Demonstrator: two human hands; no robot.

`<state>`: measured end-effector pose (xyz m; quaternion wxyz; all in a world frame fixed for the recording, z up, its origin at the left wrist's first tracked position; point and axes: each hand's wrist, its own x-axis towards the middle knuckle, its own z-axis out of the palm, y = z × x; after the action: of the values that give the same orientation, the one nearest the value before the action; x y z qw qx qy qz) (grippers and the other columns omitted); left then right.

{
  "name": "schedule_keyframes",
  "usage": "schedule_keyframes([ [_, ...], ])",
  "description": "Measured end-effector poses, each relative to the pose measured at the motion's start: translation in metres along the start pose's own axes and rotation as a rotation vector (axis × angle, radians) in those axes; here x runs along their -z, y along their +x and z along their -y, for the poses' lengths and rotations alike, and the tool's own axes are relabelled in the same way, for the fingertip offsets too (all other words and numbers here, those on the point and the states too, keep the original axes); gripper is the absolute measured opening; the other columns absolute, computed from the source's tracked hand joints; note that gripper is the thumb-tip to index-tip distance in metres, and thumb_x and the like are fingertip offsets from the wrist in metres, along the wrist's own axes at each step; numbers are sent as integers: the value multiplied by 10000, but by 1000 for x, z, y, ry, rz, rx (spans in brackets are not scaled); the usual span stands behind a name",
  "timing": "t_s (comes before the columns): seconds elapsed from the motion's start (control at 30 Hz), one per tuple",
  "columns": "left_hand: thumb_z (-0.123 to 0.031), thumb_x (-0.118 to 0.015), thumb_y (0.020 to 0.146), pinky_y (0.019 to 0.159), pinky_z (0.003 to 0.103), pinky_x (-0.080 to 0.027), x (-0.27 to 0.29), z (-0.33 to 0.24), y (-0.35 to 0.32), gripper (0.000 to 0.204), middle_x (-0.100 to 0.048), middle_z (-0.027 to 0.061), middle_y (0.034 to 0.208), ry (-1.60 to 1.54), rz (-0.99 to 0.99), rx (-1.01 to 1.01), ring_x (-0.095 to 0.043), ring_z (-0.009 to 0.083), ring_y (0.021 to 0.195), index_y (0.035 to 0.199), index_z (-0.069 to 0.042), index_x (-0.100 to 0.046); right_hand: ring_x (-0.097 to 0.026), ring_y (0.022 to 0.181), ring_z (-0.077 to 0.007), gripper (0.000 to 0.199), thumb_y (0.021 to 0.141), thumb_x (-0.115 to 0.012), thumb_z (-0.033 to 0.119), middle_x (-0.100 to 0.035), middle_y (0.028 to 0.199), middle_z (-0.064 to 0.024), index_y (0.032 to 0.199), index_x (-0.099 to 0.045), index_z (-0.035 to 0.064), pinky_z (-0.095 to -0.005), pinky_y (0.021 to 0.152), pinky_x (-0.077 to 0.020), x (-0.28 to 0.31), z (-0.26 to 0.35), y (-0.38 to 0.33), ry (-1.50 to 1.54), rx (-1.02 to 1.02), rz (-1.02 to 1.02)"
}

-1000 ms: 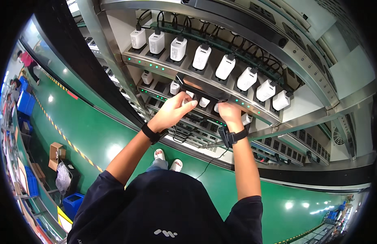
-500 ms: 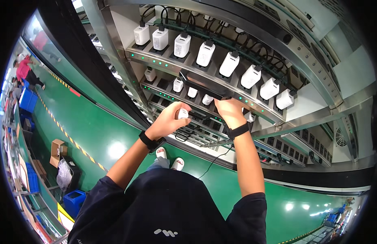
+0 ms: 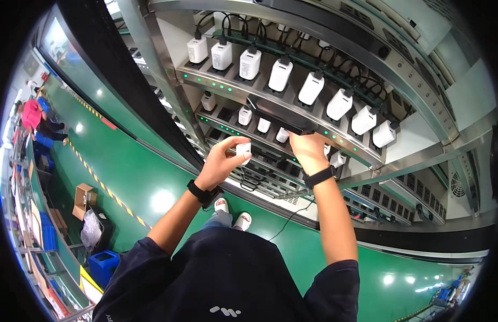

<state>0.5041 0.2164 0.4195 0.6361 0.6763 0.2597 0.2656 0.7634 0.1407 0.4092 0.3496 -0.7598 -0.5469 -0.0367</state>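
Observation:
My left hand (image 3: 222,163) pinches a small white plug-in charger (image 3: 243,153) between thumb and fingers, in front of the lower shelves. To its right, my right hand (image 3: 309,150) is raised to the rack, closed at the near end of a black flat slab-shaped object (image 3: 281,116). Its fingertips are partly hidden there. This slab lies slantwise below the front edge of the upper shelf (image 3: 243,92). Along that shelf stands a row of white chargers (image 3: 280,75) with black cables in their tops. More chargers (image 3: 263,125) sit on the shelf below, without visible cables.
Green lights (image 3: 214,83) dot the shelf fronts. A metal post (image 3: 176,80) bounds the rack's left side. One dark cable (image 3: 292,217) trails over the green floor (image 3: 168,201). At left are a cardboard box (image 3: 83,201), a blue bin (image 3: 103,266) and another person (image 3: 42,121).
The rack and both my hands have shifted slightly right and down in the picture. My left fingers have turned the charger a little. My right hand stays at the black slab.

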Motion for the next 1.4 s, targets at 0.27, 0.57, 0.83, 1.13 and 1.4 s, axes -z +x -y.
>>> schedule_keyframes([
  [0.27, -101, -717, 980, 907, 250, -509, 30, -1, 6, 385, -690, 26, 1172, 62, -166, -123, -631, 81, 1046, 1339, 6, -631, -669, 1058, -414, 254, 968, -644, 252, -738, 1067, -173, 1139, -717, 78, -468, 887, -536, 9, 18, -9, 175, -258, -1],
  [0.57, -101, -709, 982, 934, 261, -500, 40, 1, 5, 385, -694, 33, 1197, 65, -162, -99, -634, 86, 1066, 1344, 5, -632, -681, 810, -417, 420, 1010, -523, 362, -690, 800, -219, 860, -722, 23, -483, 735, -529, 18, 5, -12, -243, 126, 100],
  [0.83, -218, -610, 1053, 831, 260, -527, 41, 10, -25, 322, -696, 40, 1096, -113, -116, 48, -659, 105, 955, 1299, -11, -631, -680, 749, -372, 145, 915, -698, 160, -703, 849, -165, 993, -714, 39, -447, 704, -543, 50, 43, -33, -3, -39, -171],
  [1.13, -363, -533, 1076, 672, 279, -535, 27, 50, -115, 344, -681, 52, 970, -287, -181, 453, -668, 139, 794, 1194, -52, -620, -709, 780, -316, 213, 912, -707, 107, -706, 1038, -121, 1119, -684, 61, -407, 730, -569, -2, 82, -43, 299, 95, -141],
  [1.4, -355, -593, 1051, 684, 263, -494, 32, 63, -157, 350, -642, 12, 961, -285, -190, 482, -619, 97, 853, 1234, -56, -611, -714, 936, -291, 234, 903, -695, 124, -705, 1087, -101, 1135, -691, 94, -407, 780, -586, -34, 140, 4, 55, 353, -148],
])
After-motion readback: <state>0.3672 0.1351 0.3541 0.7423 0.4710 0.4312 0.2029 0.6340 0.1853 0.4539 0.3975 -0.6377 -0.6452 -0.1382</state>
